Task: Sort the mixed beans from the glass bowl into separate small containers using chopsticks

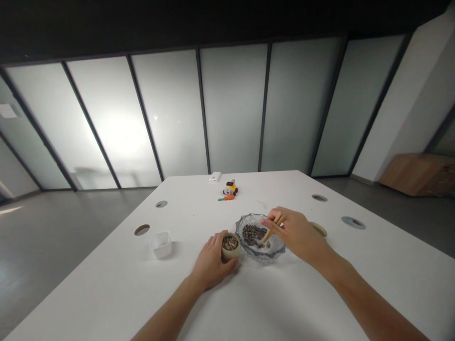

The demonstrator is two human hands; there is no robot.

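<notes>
A clear glass dish (pixel 275 251) with dark striped seeds (pixel 253 234) sits on the white table (pixel 277 303). My right hand (pixel 296 232) is closed on a pair of wooden chopsticks (pixel 272 228) whose tips dip into the seeds. Just left of the dish stands a small beige cup (pixel 231 246) holding some seeds. My left hand (pixel 212 262) wraps around that cup from the left and front.
A small white square container (pixel 160 243) stands left of my left hand. A beige round object (pixel 320 228) peeks out behind my right hand. Farther back lie a yellow toy (pixel 230 188), an orange piece (pixel 226 198) and a white box (pixel 215 177). Round cable holes (pixel 142 229) dot the table.
</notes>
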